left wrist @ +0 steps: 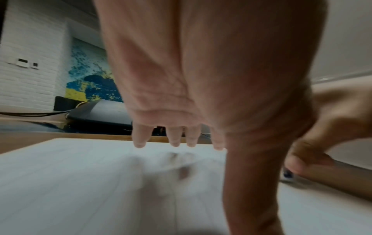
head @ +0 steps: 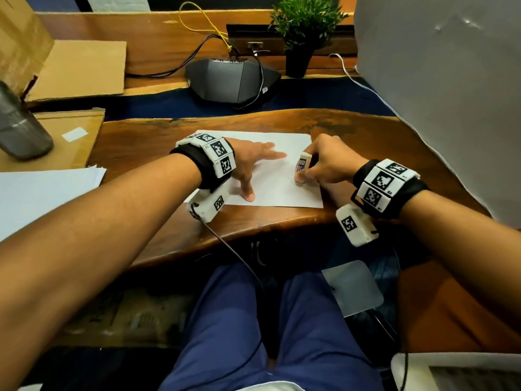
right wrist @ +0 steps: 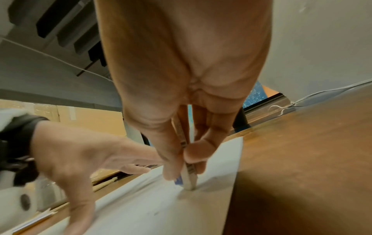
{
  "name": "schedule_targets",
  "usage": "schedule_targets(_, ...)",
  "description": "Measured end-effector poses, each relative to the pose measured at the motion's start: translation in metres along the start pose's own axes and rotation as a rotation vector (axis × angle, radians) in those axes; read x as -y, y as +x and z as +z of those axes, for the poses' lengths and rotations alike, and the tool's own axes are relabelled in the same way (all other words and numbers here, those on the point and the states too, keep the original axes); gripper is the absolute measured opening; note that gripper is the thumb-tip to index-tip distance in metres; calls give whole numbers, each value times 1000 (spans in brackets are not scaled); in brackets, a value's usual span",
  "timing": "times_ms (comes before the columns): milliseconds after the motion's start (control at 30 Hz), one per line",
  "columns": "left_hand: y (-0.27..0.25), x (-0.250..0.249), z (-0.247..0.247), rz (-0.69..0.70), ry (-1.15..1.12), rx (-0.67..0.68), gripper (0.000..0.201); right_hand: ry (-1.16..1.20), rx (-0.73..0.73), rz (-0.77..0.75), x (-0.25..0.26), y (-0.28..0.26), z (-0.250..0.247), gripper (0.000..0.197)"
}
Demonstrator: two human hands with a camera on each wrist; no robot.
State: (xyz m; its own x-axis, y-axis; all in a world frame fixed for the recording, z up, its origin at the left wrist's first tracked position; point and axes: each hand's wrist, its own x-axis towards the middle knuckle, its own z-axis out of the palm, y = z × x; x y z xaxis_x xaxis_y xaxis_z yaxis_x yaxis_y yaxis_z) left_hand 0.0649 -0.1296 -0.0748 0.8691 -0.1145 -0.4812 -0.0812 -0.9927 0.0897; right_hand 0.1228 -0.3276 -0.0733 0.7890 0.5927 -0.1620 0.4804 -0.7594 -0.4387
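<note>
Now the right hand (head: 324, 162) pinches the eraser (head: 303, 162), tip down on the paper (head: 276, 193) at 3 o'clock — ready to rub. The left hand (head: 251, 162) lies flat, fingers straight, at 9 o'clock, so the paper cannot slide.

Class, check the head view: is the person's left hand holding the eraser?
No, the right hand pinches the eraser, while the left hand presses flat on the sheet of paper.

No words or numbers could be read. The eraser (head: 303, 165) carried a printed blue-and-white label, too blurred to make out. The wristbands (head: 218, 153) bore black-and-white square code markers, with no legible text.
</note>
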Motion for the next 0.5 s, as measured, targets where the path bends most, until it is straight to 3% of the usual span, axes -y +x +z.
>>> schedule_targets(167,-3,16,-5,-149,-8,94,116,-34,144,31,5,1,-5,25)
schedule_targets(500,-2,19,2,-143,15,100,120,34,-79,-52,42,29,22,27)
